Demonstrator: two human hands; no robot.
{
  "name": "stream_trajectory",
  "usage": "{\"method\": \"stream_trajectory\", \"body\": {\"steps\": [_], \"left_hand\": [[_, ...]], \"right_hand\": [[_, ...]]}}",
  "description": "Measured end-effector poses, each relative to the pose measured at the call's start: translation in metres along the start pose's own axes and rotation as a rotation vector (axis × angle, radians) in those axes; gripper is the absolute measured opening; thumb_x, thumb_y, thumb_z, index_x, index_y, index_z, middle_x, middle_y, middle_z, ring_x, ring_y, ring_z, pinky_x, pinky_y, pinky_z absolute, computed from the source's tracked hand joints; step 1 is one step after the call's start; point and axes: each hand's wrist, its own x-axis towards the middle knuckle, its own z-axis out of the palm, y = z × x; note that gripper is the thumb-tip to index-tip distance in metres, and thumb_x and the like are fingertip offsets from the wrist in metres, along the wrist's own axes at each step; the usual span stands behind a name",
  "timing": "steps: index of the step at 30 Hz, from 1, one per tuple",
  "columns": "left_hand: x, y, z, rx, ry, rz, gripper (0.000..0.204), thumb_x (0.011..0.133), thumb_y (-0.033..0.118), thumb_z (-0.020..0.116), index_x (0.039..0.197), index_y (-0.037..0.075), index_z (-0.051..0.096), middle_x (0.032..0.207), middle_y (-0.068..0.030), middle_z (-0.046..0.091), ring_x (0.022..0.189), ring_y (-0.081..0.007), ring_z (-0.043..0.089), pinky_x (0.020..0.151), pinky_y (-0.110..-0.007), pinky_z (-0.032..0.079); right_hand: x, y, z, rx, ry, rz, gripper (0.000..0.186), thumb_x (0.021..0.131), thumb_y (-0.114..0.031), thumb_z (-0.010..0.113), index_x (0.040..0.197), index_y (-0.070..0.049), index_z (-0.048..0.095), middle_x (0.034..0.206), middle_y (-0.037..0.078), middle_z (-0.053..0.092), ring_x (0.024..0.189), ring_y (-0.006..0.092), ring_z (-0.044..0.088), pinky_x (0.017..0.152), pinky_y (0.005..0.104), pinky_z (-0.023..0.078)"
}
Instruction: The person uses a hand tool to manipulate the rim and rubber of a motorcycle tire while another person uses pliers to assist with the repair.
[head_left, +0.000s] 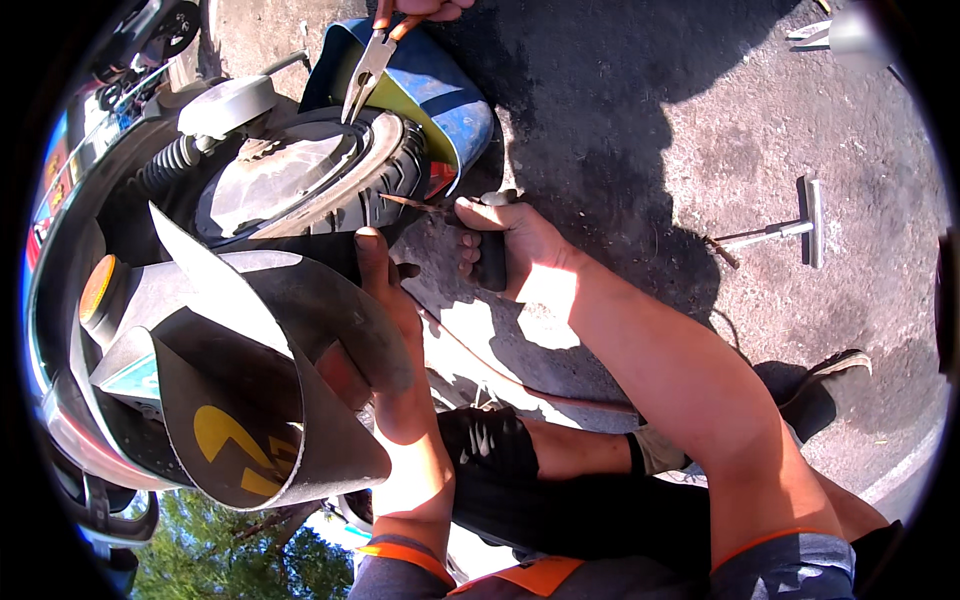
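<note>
My right hand [515,245] is closed round the black handle of a tire plug tool [490,262]. Its thin brownish shaft points left, and the tip meets the tread of a scooter tire [405,165]. Just below the tire, my left hand [388,290] has its thumb stretched up beside the tread. A fingertip shows apart from that thumb; the other fingers are hidden. A dark curved flap [345,420] with a yellow mark bends against my left hand and wrist. At the top, another person's hand [435,8] holds orange-handled pliers [370,70], jaws pointing down at the wheel.
A blue container [455,115] with a yellowish inside stands behind the tire. On the pavement at right lies a metal T-handle tool [814,225]. A reddish hose [545,393] runs near my leg. A shoe [843,364] shows at lower right.
</note>
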Motion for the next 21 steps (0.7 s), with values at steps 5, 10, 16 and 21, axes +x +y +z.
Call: {"method": "stream_trajectory", "body": {"steps": [5, 10, 16, 21], "left_hand": [[-0.006, 0.007, 0.0, 0.103, -0.085, -0.022, 0.042, 0.102, 0.053, 0.078, 0.109, 0.012, 0.073, 0.084, 0.0075, 0.058, 0.064, -0.0062, 0.043, 0.063, -0.03, 0.051], [0.007, -0.012, -0.002, -0.001, 0.047, -0.011, 0.043, 0.103, 0.053, 0.077, 0.112, 0.011, 0.074, 0.088, 0.0079, 0.061, 0.064, -0.0051, 0.043, 0.059, -0.028, 0.05], [0.018, -0.024, -0.045, 0.005, -0.023, -0.046, 0.047, 0.108, 0.05, 0.071, 0.127, 0.008, 0.073, 0.101, 0.0025, 0.066, 0.075, -0.0079, 0.054, 0.062, -0.028, 0.054], [0.0, -0.007, -0.009, -0.036, -0.183, -0.092, 0.052, 0.113, 0.039, 0.064, 0.152, 0.007, 0.051, 0.132, -0.0052, 0.061, 0.108, -0.0143, 0.057, 0.09, -0.033, 0.05]], "right_hand": [[-0.016, -0.012, -0.007, -0.087, -0.089, -0.067, 0.019, 0.105, -0.027, 0.078, 0.107, -0.012, 0.068, 0.083, -0.001, 0.06, 0.075, 0.0135, 0.058, 0.07, 0.0325, 0.053], [-0.07, -0.025, 0.045, -0.965, 0.22, -0.562, 0.027, 0.101, -0.029, 0.081, 0.108, -0.006, 0.07, 0.087, 0.004, 0.07, 0.08, 0.0176, 0.07, 0.072, 0.0359, 0.057], [-0.059, -0.063, 0.153, -2.257, 0.215, -0.821, 0.029, 0.092, -0.028, 0.083, 0.103, -0.002, 0.077, 0.088, 0.015, 0.077, 0.074, 0.0333, 0.076, 0.07, 0.0451, 0.062], [-0.064, -0.074, 0.231, -2.863, 0.177, -0.492, 0.028, 0.092, -0.028, 0.083, 0.103, -0.003, 0.078, 0.09, 0.016, 0.077, 0.077, 0.0349, 0.076, 0.073, 0.0457, 0.062]]}}
